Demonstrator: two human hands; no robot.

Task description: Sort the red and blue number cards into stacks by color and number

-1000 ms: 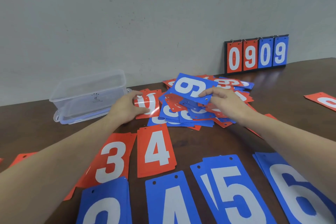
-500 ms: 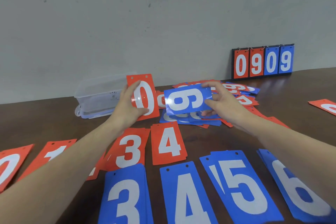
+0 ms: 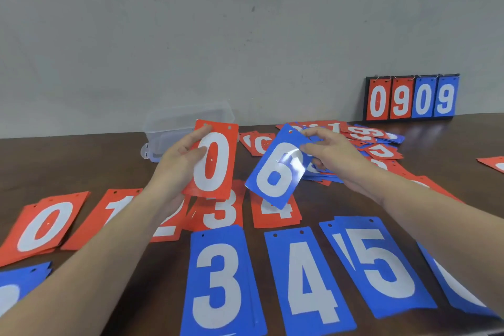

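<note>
Since 0.5 s ago, the blue 6 card [image 3: 275, 173] has swung from sideways to nearly upright. The right hand [image 3: 331, 157] pinches its top corner; the left hand [image 3: 180, 161] grasps 1 red 0 card [image 3: 211, 162]. Both hang above the surface [image 3: 109, 166], over the red 3 stack [image 3: 222, 213] and red 4 stack [image 3: 275, 213].

glossy blue 6 card [image 3: 275, 172]; dark wood table [image 3: 81, 166]

Upright red 0 card [image 3: 211, 162], tilted blue 6 card [image 3: 275, 172]
</note>
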